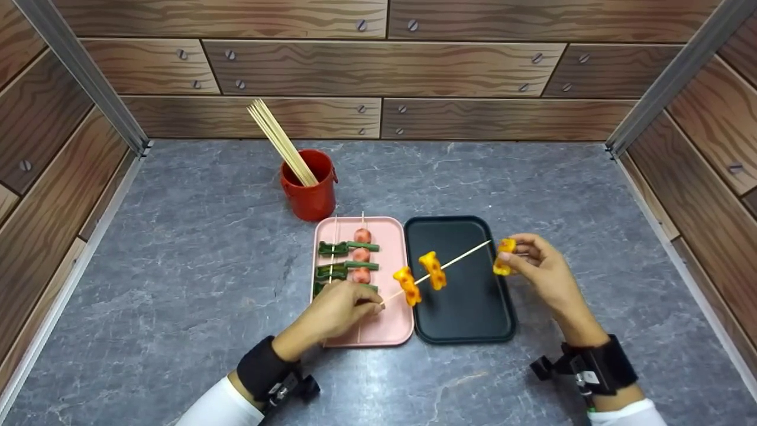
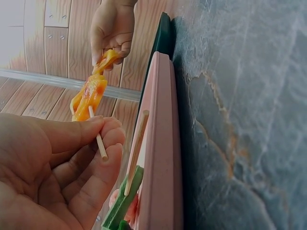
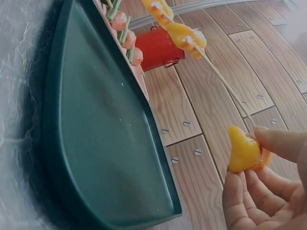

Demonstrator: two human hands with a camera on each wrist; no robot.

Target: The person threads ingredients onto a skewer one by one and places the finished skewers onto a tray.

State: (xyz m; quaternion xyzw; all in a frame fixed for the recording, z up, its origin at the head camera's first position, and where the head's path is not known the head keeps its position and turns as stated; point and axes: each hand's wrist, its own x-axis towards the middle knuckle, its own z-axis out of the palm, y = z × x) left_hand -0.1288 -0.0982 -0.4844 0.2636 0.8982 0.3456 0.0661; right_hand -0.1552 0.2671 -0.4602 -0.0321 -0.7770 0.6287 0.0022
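Observation:
My left hand (image 1: 337,310) pinches one end of a thin wooden skewer (image 1: 467,253) above the pink tray (image 1: 393,325). Two yellow-orange wavy food pieces (image 1: 433,270) are threaded on it, and its far end points up to the right over the dark green tray (image 1: 473,322). Between thumb and fingers, my right hand (image 1: 547,275) holds a third yellow-orange piece (image 1: 504,258) beside that tray's right edge. In the right wrist view this yellow piece (image 3: 243,149) is close to the skewer's tip; whether they touch I cannot tell.
On the pink tray lie a skewer with green pepper-like pieces (image 1: 332,271) and one with pink balls (image 1: 361,255) and green stalks, partly hidden by the left hand. Behind stands a red bucket (image 1: 313,201) holding a bundle of bare skewers (image 1: 284,142). Wood-patterned walls (image 1: 378,68) enclose the table.

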